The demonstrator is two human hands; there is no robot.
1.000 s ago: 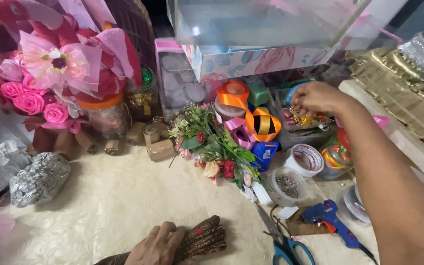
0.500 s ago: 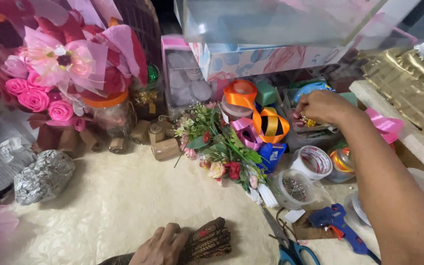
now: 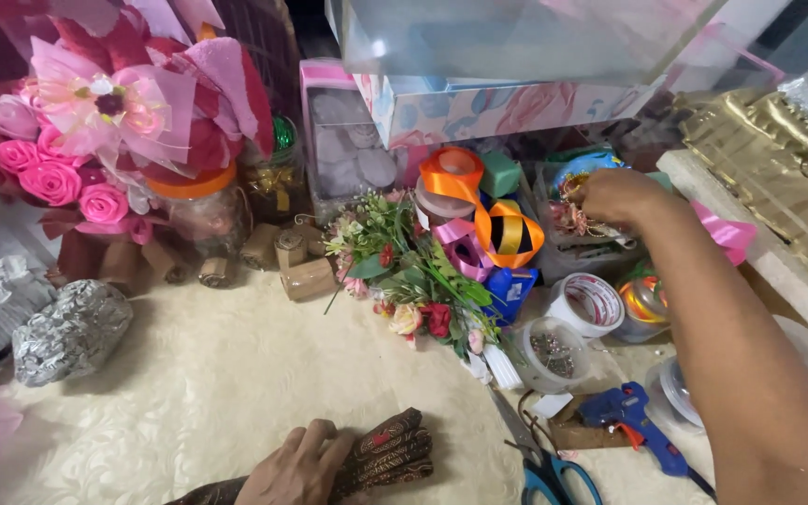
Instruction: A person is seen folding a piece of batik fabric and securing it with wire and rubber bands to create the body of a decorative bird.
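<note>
My left hand rests at the bottom edge on a folded dark brown patterned cloth, fingers curled over it. My right hand reaches far to the right into a clear tub of small dried flowers and trinkets; its fingers are bunched down among them, and what they pinch is hidden. Left of that hand lie orange ribbon rolls and a small posy of artificial flowers.
A pink rose bouquet stands at the back left beside a foil-wrapped lump. Small brown rolls, tape rolls, a bead cup, scissors, a blue glue gun and stacked boxes crowd the cream cloth.
My right hand has dipped a little lower into the tub of trinkets. The view has shifted slightly. My left hand stays on the dark cloth.
</note>
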